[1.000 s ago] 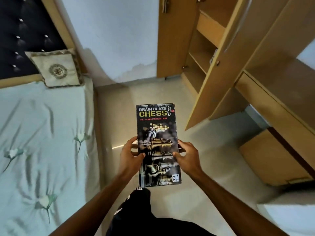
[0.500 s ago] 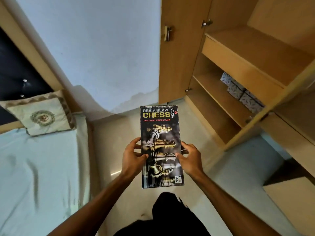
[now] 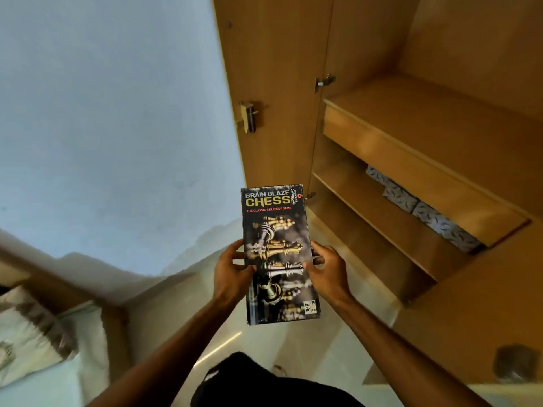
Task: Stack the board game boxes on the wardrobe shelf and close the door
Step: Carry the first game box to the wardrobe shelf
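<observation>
A dark chess box (image 3: 276, 227) with gold lettering is held flat in front of me, its long axis pointing away. My left hand (image 3: 230, 271) grips its left edge and my right hand (image 3: 327, 271) grips its right edge. The open wooden wardrobe (image 3: 367, 83) fills the upper right. Its upper shelf (image 3: 440, 133) is bare. On the shelf below (image 3: 367, 207), grey patterned boxes (image 3: 423, 212) lie in a row at the back, partly hidden by the shelf above. The box is left of the shelves and apart from them.
An open wardrobe door (image 3: 273, 92) with a hinge stands upright behind the box. Another wooden panel (image 3: 484, 318) is close on the right. A bed with a cushion (image 3: 29, 333) is at the lower left. Pale wall and tiled floor lie between.
My view has swung up and right toward the wardrobe; its shelves are now nearer and larger. Both hands keep the same hold on the chess box.
</observation>
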`<state>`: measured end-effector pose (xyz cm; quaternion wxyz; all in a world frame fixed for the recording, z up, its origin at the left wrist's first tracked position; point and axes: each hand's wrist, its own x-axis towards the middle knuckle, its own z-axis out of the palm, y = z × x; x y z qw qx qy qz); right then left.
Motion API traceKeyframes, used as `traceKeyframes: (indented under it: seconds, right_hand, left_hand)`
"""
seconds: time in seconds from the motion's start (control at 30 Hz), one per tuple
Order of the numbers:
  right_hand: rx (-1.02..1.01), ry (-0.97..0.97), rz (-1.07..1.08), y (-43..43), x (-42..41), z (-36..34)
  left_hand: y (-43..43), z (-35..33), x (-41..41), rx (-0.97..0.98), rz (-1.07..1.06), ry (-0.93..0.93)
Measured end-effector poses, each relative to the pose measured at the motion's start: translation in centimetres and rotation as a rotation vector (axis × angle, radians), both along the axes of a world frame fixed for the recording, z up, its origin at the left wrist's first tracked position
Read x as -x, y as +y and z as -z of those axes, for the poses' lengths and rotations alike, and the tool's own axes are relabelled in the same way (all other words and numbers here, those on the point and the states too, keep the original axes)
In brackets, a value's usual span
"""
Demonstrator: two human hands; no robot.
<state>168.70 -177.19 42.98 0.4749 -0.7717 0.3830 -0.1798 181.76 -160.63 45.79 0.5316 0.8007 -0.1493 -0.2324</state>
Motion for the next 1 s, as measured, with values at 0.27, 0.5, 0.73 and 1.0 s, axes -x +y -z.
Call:
traceKeyframes:
  seconds: [0.27,0.5,0.73,1.0]
  right_hand:
    - [-0.011,-0.029,0.193,-16.0,-7.5,0.0]
    - [0.027,-0.059,0.304,-31.7,-13.1,-0.5]
    - [0.023,-0.04,0.36,-46.4,-17.1,-2.7]
    - [-0.046,-0.031,0.3,-61.6,-23.1,-4.6]
  left_hand:
    - [-19.2,0.8,-10.5,0.04,0.178,0.009]
    - [-37.1,0.4,-17.6,0.079,0.342,0.051]
    - [-53.3,-1.3,-22.5,0.093,0.4,-0.051]
    - [-66.8,-1.4,-28.4,0.038,0.522,-0.033]
